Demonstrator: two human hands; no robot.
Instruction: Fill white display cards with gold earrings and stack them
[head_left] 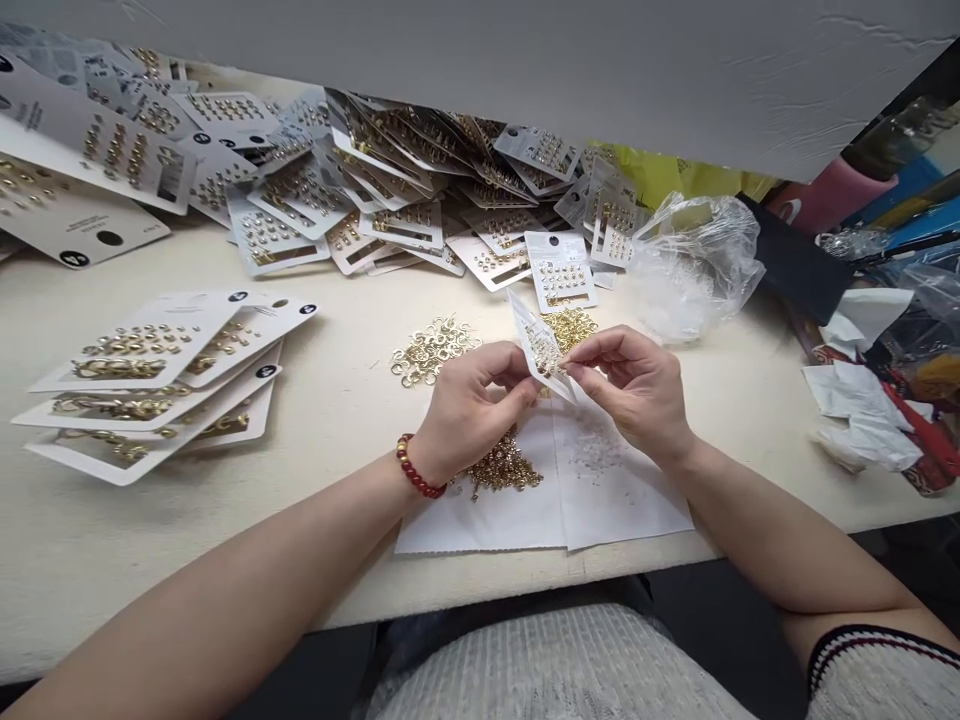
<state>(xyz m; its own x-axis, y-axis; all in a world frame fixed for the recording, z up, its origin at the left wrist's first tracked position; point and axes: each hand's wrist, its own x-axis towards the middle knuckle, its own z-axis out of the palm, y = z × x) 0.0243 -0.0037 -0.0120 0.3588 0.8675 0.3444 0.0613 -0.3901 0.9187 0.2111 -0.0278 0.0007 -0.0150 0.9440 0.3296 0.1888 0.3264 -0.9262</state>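
Note:
Both hands hold one white earring card [541,345] edge-on above the table's middle. My left hand [472,405], with a red bead bracelet at the wrist, pinches the card's near side. My right hand [634,385] pinches its lower right edge, fingers closed. Small gold earrings are set in rows on the card. Under my hands lie white paper sheets [540,500] with a heap of gold pieces [502,468] and a scatter of tiny clear backs [596,452]. Loose gold hoops [429,350] and another gold pile [571,325] sit just beyond.
A neat stack of filled cards [157,385] lies at the left. A big jumbled heap of cards [390,190] covers the table's far side. A crumpled clear plastic bag [694,260] sits right of centre. Bags, paper and clutter [870,390] crowd the right edge.

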